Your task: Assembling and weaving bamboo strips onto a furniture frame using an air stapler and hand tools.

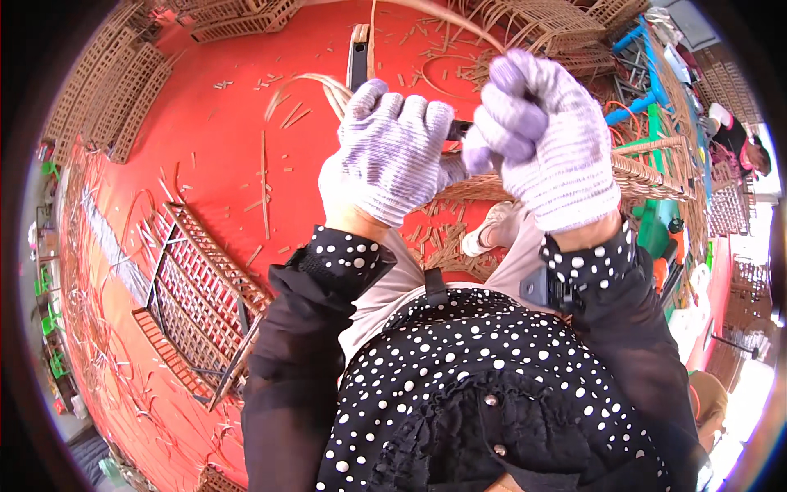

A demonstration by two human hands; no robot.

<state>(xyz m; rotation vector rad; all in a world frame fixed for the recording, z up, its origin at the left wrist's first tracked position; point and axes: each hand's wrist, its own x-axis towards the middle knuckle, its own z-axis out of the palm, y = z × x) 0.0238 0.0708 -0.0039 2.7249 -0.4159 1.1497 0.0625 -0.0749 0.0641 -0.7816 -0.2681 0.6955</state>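
White-and-purple knitted gloves cover both of my hands. My left hand (392, 156) is closed, its fingers curled over a black frame (358, 64) partly wrapped in tan strip; the hand hides most of what it grips. Loose pale strips (328, 88) stick out beside its fingertips. Slightly higher, my right hand (545, 135) is closed in a pinch. From it a long tan wicker strip (447, 12) arcs up and left, past the upper edge of view. Below the hands, a woven wicker part (475, 189) stretches rightward.
A half-woven dark-framed panel (201, 287) lies on the red floor (221, 164) at left. Strip offcuts litter the floor. Stacked wicker pieces (115, 90) stand at far left, others (549, 29) at the top. At right are blue metal bars (635, 107) and another person (742, 148).
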